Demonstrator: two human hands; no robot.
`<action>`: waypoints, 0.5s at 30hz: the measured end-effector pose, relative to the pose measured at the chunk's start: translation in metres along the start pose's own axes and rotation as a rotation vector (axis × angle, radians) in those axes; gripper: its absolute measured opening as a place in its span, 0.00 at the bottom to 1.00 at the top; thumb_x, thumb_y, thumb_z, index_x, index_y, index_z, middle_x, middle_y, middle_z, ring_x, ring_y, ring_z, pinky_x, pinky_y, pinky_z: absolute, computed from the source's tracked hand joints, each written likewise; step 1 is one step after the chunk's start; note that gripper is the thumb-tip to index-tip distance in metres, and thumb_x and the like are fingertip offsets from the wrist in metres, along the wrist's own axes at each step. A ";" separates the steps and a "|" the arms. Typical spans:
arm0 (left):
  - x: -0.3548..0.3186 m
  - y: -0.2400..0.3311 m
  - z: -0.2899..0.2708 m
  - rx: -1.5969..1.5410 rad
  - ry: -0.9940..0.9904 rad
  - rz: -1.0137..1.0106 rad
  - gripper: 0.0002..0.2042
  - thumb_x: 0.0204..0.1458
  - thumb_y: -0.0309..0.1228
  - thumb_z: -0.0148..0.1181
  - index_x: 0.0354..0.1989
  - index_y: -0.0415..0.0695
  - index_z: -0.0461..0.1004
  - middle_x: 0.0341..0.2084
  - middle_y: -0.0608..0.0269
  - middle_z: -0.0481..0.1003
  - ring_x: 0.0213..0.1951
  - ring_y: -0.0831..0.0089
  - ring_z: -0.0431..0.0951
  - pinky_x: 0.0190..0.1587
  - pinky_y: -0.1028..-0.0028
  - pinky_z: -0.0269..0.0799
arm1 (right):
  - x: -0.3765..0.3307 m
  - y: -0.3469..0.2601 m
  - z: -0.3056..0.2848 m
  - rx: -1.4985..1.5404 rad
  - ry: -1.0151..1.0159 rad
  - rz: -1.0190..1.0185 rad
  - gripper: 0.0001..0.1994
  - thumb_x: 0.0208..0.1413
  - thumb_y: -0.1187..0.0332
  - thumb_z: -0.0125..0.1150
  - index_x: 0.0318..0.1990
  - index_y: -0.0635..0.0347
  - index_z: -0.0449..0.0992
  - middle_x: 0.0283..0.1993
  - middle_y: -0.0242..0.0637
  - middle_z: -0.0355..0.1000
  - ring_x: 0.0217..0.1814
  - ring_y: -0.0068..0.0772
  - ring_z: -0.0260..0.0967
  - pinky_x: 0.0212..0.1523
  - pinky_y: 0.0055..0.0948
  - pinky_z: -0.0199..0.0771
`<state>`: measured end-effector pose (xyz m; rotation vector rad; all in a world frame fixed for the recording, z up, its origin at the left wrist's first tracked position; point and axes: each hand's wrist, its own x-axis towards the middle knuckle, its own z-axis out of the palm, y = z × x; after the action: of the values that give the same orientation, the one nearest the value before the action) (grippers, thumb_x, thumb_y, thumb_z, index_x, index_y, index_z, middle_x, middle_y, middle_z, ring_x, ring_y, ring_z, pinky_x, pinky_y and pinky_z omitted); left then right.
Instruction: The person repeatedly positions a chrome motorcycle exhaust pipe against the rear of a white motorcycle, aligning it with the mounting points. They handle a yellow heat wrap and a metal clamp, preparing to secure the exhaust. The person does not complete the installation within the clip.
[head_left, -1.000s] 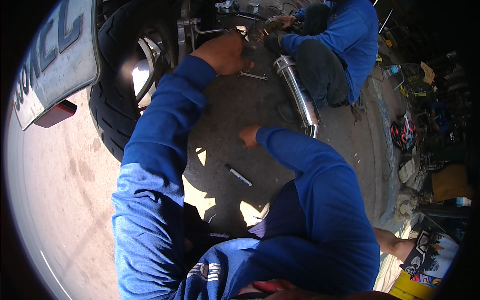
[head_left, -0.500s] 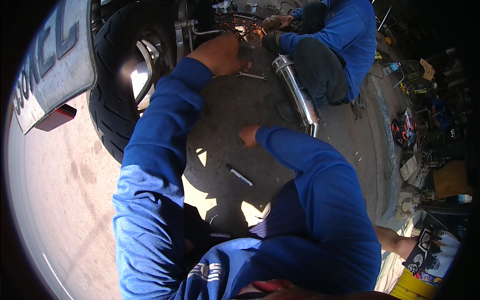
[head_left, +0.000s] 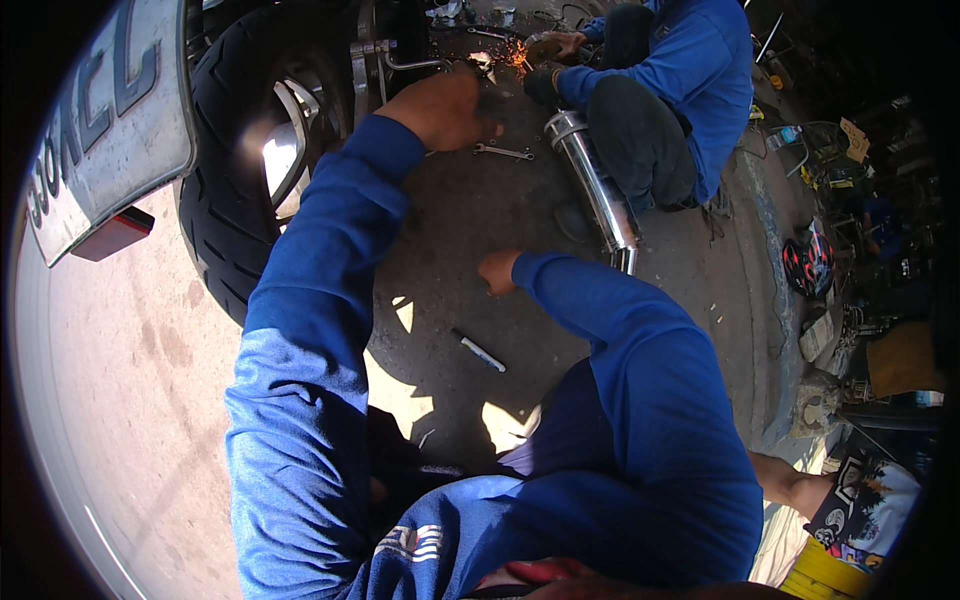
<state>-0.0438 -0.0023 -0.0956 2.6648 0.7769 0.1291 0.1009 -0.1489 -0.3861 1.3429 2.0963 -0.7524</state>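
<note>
Black rubber is filling the upper left: one tyre (head_left: pixel 235 190) is standing upright beside one pale plate (head_left: pixel 105 130) with one red reflector (head_left: pixel 112 233) under it. Just right of the tyre, the left hand (head_left: pixel 445 108) is being held raised by the metal bracket (head_left: pixel 368 60), fingers curled; whether anything is gripped cannot be told. One wrench (head_left: pixel 503 152) is lying on the floor just right of and below that hand, long axis running left to right, nearer the left hand than the right. The right hand (head_left: pixel 497 271) is being rested lower, loosely closed and apparently empty. One marker (head_left: pixel 479 351) is lying below it, slanted. Further right, one chrome pipe (head_left: pixel 592 185) is stretched beside a crouching co-worker (head_left: pixel 680 90), where sparks (head_left: pixel 517 57) are being thrown.
</note>
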 end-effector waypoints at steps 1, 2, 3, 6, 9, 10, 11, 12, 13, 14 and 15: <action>0.001 0.000 0.001 -0.013 0.003 -0.013 0.39 0.56 0.49 0.66 0.58 0.22 0.60 0.48 0.27 0.75 0.55 0.40 0.77 0.58 0.56 0.72 | 0.000 0.000 -0.001 0.001 -0.006 0.000 0.21 0.55 0.56 0.66 0.46 0.67 0.83 0.47 0.53 0.80 0.53 0.54 0.78 0.53 0.49 0.77; 0.001 0.000 0.001 -0.007 0.011 -0.015 0.39 0.56 0.49 0.66 0.58 0.22 0.60 0.48 0.27 0.75 0.54 0.40 0.77 0.57 0.56 0.72 | -0.001 0.000 -0.001 0.001 -0.012 0.000 0.21 0.55 0.56 0.66 0.46 0.67 0.83 0.47 0.53 0.80 0.53 0.54 0.78 0.53 0.49 0.77; 0.001 0.000 0.002 -0.003 0.013 -0.014 0.39 0.55 0.50 0.66 0.57 0.22 0.60 0.48 0.27 0.76 0.54 0.40 0.78 0.57 0.56 0.73 | -0.001 0.000 -0.001 0.002 -0.018 0.000 0.21 0.55 0.56 0.66 0.46 0.68 0.83 0.47 0.53 0.80 0.53 0.54 0.78 0.53 0.49 0.77; 0.002 -0.001 0.004 0.006 0.028 -0.025 0.38 0.55 0.50 0.67 0.56 0.23 0.61 0.46 0.27 0.76 0.53 0.39 0.78 0.56 0.55 0.73 | -0.001 0.000 -0.001 0.010 -0.022 0.006 0.21 0.55 0.56 0.66 0.46 0.67 0.83 0.47 0.53 0.80 0.53 0.54 0.78 0.53 0.49 0.77; 0.003 -0.003 0.005 0.005 0.028 -0.028 0.38 0.55 0.51 0.67 0.54 0.23 0.62 0.45 0.27 0.76 0.52 0.39 0.78 0.55 0.55 0.73 | 0.001 0.000 0.000 0.008 -0.024 0.007 0.21 0.55 0.57 0.66 0.46 0.67 0.83 0.47 0.53 0.80 0.53 0.55 0.78 0.53 0.49 0.77; 0.003 -0.003 0.005 0.004 0.025 -0.027 0.38 0.55 0.51 0.67 0.54 0.23 0.62 0.45 0.27 0.76 0.51 0.39 0.79 0.54 0.54 0.73 | 0.001 0.000 0.000 0.010 -0.018 0.006 0.21 0.55 0.57 0.66 0.46 0.67 0.83 0.47 0.53 0.80 0.53 0.55 0.78 0.53 0.49 0.77; 0.003 -0.003 0.005 -0.002 0.023 -0.031 0.38 0.55 0.51 0.67 0.53 0.24 0.62 0.44 0.27 0.76 0.51 0.39 0.79 0.54 0.54 0.74 | 0.001 0.000 0.001 0.013 -0.012 0.005 0.20 0.55 0.57 0.66 0.46 0.67 0.83 0.47 0.53 0.80 0.53 0.55 0.78 0.53 0.49 0.77; 0.003 -0.004 0.005 -0.009 0.021 -0.035 0.38 0.55 0.51 0.67 0.53 0.24 0.62 0.44 0.27 0.76 0.51 0.39 0.79 0.53 0.54 0.74 | 0.002 0.001 0.001 0.014 -0.013 0.009 0.20 0.55 0.57 0.66 0.45 0.67 0.83 0.47 0.53 0.80 0.53 0.55 0.78 0.53 0.49 0.77; 0.003 -0.004 0.005 -0.015 0.019 -0.038 0.38 0.55 0.52 0.67 0.53 0.24 0.62 0.43 0.27 0.77 0.50 0.39 0.79 0.53 0.54 0.74 | 0.002 0.001 0.002 0.017 -0.010 0.004 0.20 0.55 0.57 0.66 0.45 0.67 0.83 0.47 0.53 0.80 0.53 0.55 0.78 0.53 0.49 0.77; 0.003 -0.004 0.005 -0.009 0.022 -0.032 0.38 0.55 0.52 0.67 0.53 0.24 0.62 0.43 0.27 0.77 0.50 0.39 0.79 0.53 0.54 0.74 | 0.002 0.001 0.002 0.018 -0.014 0.005 0.20 0.55 0.57 0.66 0.45 0.67 0.83 0.47 0.53 0.80 0.53 0.55 0.78 0.53 0.49 0.77; 0.003 -0.004 0.005 -0.003 0.025 -0.026 0.38 0.55 0.52 0.67 0.53 0.24 0.62 0.43 0.27 0.77 0.50 0.39 0.79 0.53 0.54 0.74 | 0.002 0.001 0.002 0.018 -0.019 0.006 0.20 0.55 0.57 0.66 0.45 0.67 0.83 0.47 0.54 0.80 0.53 0.55 0.78 0.53 0.49 0.77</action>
<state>-0.0420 0.0009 -0.1014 2.6536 0.8179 0.1568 0.1013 -0.1485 -0.3888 1.3458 2.0751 -0.7808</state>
